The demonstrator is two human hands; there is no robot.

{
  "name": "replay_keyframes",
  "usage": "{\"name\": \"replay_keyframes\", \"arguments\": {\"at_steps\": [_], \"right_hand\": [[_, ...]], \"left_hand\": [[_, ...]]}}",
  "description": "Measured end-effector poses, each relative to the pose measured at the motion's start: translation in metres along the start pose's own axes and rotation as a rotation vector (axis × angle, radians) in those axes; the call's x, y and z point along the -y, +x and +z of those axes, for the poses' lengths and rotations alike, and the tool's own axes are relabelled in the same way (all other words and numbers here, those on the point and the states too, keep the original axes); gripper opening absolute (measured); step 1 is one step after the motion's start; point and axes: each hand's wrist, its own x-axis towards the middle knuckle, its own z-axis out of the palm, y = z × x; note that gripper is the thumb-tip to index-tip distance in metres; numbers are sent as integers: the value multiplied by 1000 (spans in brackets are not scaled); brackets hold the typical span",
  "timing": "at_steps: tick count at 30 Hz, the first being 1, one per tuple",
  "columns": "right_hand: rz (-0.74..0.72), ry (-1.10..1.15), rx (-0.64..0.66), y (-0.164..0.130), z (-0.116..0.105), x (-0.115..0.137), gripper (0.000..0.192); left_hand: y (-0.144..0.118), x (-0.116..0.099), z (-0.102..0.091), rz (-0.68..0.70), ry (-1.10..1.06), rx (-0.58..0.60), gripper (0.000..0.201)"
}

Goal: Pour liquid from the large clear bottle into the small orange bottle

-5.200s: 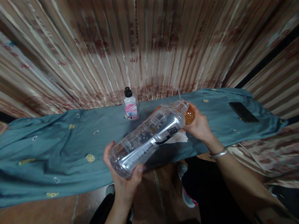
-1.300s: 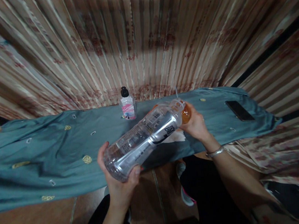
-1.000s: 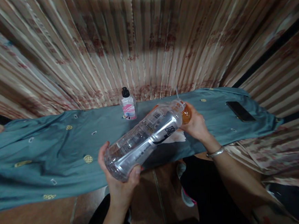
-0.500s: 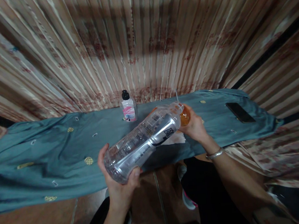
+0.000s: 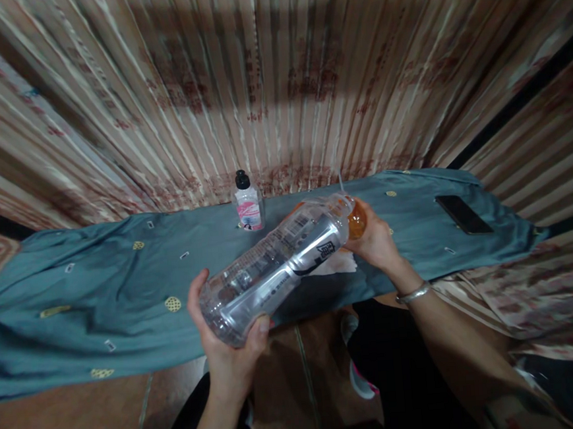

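The left hand (image 5: 227,348) grips the base of a large clear plastic bottle (image 5: 275,268), tilted with its neck against a small orange-filled vessel (image 5: 356,219) clasped in the right hand (image 5: 378,243). Both hang over the near edge of a teal cloth-covered table (image 5: 98,289). A small black-capped bottle (image 5: 249,204) stands at the far edge; a dark phone (image 5: 464,214) lies near the right end.

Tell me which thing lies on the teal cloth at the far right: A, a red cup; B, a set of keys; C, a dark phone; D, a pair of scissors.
C: a flat dark phone lies on the teal cloth near its right end, apart from the right hand and the large clear bottle.
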Motion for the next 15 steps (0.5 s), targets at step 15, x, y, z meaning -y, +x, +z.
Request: {"name": "replay_keyframes", "arguments": {"at_steps": [15], "right_hand": [[3,-1,3,0,0,-1,89]], "left_hand": [[5,2,-8,3,33,96,103]]}}
